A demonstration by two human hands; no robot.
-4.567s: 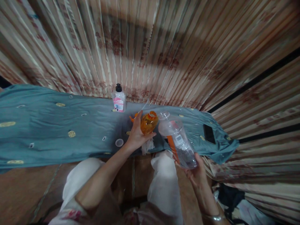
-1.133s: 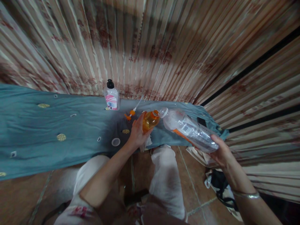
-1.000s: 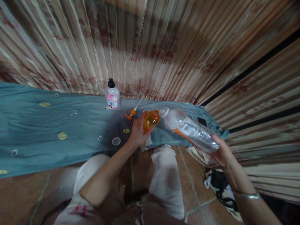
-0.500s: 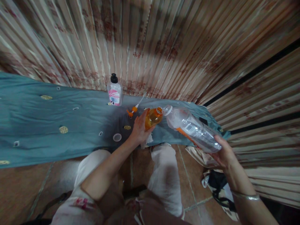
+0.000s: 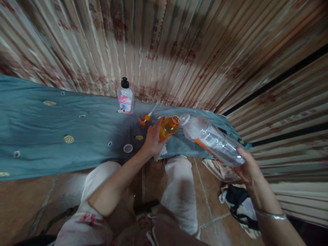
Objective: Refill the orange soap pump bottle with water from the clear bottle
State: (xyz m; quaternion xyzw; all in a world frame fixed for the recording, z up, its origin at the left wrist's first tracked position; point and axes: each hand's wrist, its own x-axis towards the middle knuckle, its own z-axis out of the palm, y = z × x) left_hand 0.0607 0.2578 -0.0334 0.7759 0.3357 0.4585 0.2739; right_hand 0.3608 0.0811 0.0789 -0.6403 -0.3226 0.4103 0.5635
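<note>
My left hand point(image 5: 155, 138) is wrapped round an orange see-through bottle point(image 5: 169, 128), tilted with its open mouth to the right. In my right hand point(image 5: 248, 166) is the base of a large clear plastic bottle point(image 5: 211, 139) with an orange label strip. It slopes down to the right, its mouth meeting or almost meeting the orange bottle's mouth. Behind my left hand an orange pump head point(image 5: 146, 119) with a clear tube lies on the teal cloth point(image 5: 89, 130). A small round white cap point(image 5: 128, 148) rests left of my wrist. Something white and crumpled point(image 5: 161, 152) shows below my left hand.
A clear bottle with black cap and pink label point(image 5: 125, 97) stands at the back of the cloth. Pleated patterned curtains point(image 5: 153, 51) hang behind and at the right, crossed by dark bars. A dark and pale bundle point(image 5: 242, 206) lies on the tiled floor point(image 5: 205, 191).
Both bottles have shifted very slightly to the right with my hands, mouths still together. The view has moved a little, and the grips look the same.
</note>
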